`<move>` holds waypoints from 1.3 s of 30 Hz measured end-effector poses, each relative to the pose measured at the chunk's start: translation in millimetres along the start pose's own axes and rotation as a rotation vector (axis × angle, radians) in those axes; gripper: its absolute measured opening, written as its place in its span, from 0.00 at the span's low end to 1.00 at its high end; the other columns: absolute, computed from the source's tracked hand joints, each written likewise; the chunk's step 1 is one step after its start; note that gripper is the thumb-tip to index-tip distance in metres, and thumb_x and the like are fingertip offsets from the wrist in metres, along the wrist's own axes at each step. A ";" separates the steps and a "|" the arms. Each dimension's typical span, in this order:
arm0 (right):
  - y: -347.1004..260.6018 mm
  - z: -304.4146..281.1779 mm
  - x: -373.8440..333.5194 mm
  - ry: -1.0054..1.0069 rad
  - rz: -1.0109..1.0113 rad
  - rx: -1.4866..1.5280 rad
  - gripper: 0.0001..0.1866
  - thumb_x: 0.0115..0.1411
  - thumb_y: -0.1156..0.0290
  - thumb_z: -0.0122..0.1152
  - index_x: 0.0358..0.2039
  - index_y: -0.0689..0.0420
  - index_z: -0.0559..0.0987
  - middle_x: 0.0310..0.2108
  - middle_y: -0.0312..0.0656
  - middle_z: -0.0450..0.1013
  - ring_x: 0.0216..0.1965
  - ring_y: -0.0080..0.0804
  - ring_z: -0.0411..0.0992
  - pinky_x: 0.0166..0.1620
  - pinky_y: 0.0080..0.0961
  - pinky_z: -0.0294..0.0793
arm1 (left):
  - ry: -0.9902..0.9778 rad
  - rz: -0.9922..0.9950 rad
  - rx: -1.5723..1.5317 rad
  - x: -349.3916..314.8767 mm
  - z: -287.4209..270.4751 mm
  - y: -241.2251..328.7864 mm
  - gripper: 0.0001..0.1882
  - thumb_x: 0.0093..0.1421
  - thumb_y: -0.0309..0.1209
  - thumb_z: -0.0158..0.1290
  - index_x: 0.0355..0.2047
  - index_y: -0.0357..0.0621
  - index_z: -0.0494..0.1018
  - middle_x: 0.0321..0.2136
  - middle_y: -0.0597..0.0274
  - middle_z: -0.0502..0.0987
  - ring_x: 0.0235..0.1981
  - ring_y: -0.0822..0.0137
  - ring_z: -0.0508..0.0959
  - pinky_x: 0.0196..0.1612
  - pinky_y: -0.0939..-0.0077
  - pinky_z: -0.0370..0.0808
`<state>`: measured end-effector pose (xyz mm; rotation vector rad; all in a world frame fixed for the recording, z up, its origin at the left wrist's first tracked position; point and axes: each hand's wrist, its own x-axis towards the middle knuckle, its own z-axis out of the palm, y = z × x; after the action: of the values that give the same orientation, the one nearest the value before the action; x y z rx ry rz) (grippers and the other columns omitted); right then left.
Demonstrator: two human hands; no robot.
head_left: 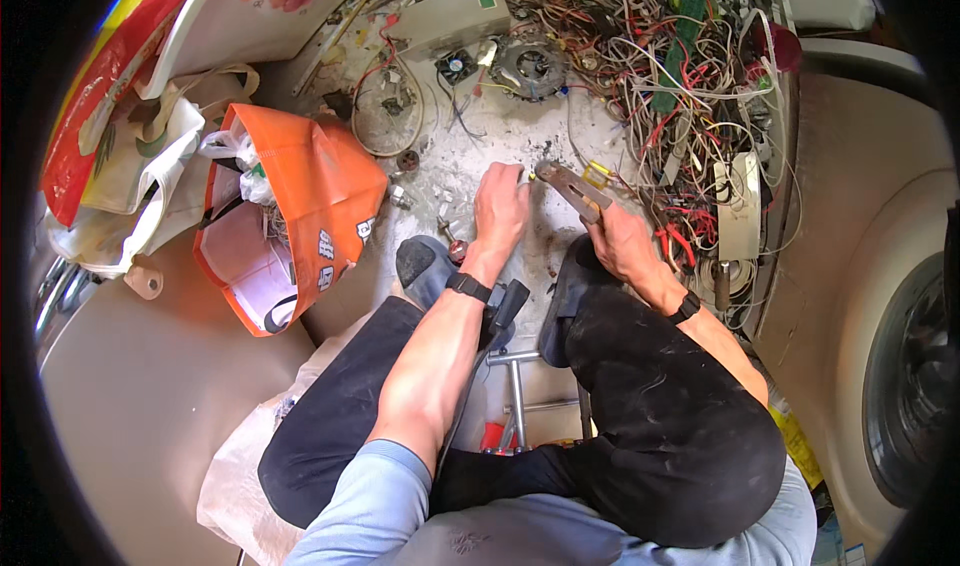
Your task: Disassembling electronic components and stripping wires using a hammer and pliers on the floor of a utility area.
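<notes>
My right hand (628, 246) is closed round the handles of worn, rusty pliers (572, 188). Their jaws point up and left, just to the right of my left fingertips. My left hand (500, 206) is closed in a pinch, knuckles up, low over the dirty pale work surface (455, 171). Whatever sits between its fingers is hidden or too small to name. A tiny yellow-green bit (531, 177) shows between those fingertips and the jaws. Near my left wrist lies a small dark red part (457, 251) with a metal stem.
Tangled wires and cables (690, 116) heap up at the right, with red-handled pliers (682, 246) at their near edge. An orange bag (320, 191) stands open at the left. A small black fan (456, 65), a round fan part (530, 70) and a grey box (440, 21) lie farther back.
</notes>
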<state>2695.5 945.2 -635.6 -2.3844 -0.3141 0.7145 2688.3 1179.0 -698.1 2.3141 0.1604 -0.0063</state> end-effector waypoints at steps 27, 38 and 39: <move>-10.4 22.1 17.5 0.086 -0.103 -0.033 0.09 0.63 0.76 0.56 0.44 0.60 0.72 0.28 0.62 0.75 0.32 0.65 0.76 0.35 0.57 0.74 | 0.003 -0.307 -0.004 -22.9 -5.0 8.7 0.12 0.58 0.23 0.55 0.44 0.39 0.75 0.36 0.42 0.79 0.40 0.37 0.78 0.43 0.46 0.74; -4.5 16.4 15.4 0.051 -0.070 -0.067 0.07 0.63 0.74 0.59 0.40 0.59 0.72 0.27 0.59 0.74 0.30 0.64 0.74 0.33 0.53 0.72 | 0.009 -0.426 -0.062 -21.1 -10.9 1.3 0.10 0.57 0.24 0.59 0.40 0.38 0.76 0.34 0.44 0.79 0.38 0.41 0.79 0.42 0.49 0.74; -8.7 15.1 16.4 0.097 -0.123 -0.084 0.07 0.64 0.76 0.57 0.42 0.58 0.72 0.25 0.58 0.72 0.29 0.65 0.73 0.31 0.53 0.71 | 0.003 -0.432 -0.060 -21.1 -12.0 -0.2 0.10 0.57 0.24 0.59 0.40 0.38 0.76 0.34 0.44 0.79 0.38 0.41 0.79 0.42 0.49 0.74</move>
<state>2700.1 965.7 -647.0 -2.4451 -0.4524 0.5368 2666.9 1185.5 -688.9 2.1773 0.6486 -0.2130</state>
